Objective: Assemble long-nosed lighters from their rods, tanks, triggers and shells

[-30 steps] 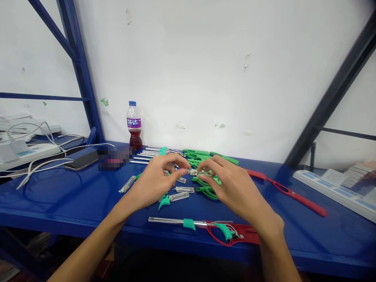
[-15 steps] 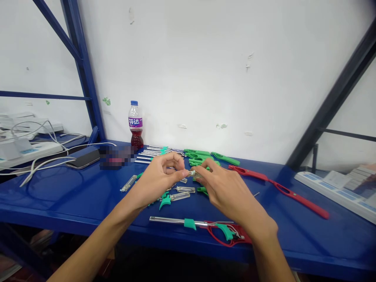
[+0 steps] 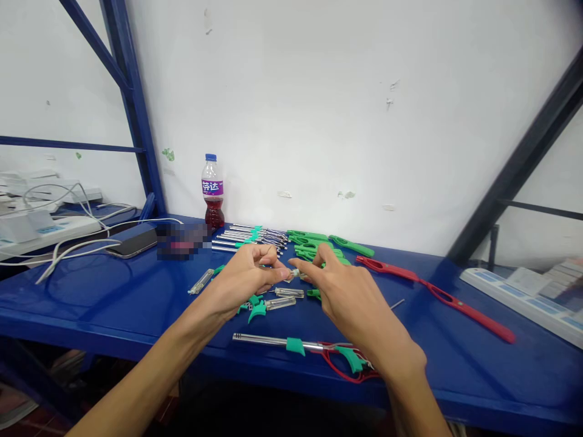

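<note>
My right hand (image 3: pixel 348 288) is closed around a small clear lighter fuel tank (image 3: pixel 298 274), whose pale fitting points left and whose body is mostly hidden by the fingers. Just left of that fitting, my left hand (image 3: pixel 255 270) pinches with thumb and forefinger; what lies between them is too small to make out. Below the hands are loose clear fuel tanks (image 3: pixel 289 292) and a green trigger (image 3: pixel 257 311). Nearer the front edge, a part-assembled lighter has a metal tube (image 3: pixel 262 340), a green trigger (image 3: pixel 353 359) and a red handle shell (image 3: pixel 337 370).
Behind the hands lie several metal tubes (image 3: pixel 234 237) with wires and green handle shells (image 3: pixel 314 238). Red handle shells (image 3: pixel 473 315) lie right, near a power strip (image 3: pixel 523 303). A drink bottle (image 3: pixel 212 194), phone (image 3: pixel 134 243) and white cables (image 3: pixel 59 258) are left.
My fingertips have shifted slightly: the left thumb and forefinger have drawn back a little from the fuel tank's fitting, and the right forefinger has lifted. The camera view has moved slightly.
</note>
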Motion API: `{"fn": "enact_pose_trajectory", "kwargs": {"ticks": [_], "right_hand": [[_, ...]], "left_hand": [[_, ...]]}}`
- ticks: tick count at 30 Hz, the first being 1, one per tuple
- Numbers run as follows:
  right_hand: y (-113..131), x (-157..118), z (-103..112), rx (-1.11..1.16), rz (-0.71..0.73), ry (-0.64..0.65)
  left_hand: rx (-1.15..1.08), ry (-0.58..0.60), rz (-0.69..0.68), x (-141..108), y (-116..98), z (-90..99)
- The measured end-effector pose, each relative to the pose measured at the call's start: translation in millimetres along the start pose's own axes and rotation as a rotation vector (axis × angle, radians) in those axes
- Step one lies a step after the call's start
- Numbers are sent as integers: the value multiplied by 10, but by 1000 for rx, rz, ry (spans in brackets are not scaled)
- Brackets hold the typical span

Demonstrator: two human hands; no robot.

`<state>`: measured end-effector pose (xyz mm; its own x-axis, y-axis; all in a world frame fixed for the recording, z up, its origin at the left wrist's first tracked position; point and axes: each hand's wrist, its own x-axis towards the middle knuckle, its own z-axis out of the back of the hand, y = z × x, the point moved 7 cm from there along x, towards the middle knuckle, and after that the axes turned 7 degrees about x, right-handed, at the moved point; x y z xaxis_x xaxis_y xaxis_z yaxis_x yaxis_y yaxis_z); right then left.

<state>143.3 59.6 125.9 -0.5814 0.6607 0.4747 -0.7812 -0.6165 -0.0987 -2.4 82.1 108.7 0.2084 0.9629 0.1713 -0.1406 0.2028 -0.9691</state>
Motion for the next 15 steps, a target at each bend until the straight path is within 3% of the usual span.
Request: {"fn": "enact_pose_trajectory", "kwargs": {"ticks": [15], "right_hand": [[64, 7, -41, -43, -11, -4]], "left_hand": [[33, 4, 8, 0, 29, 54]]}}
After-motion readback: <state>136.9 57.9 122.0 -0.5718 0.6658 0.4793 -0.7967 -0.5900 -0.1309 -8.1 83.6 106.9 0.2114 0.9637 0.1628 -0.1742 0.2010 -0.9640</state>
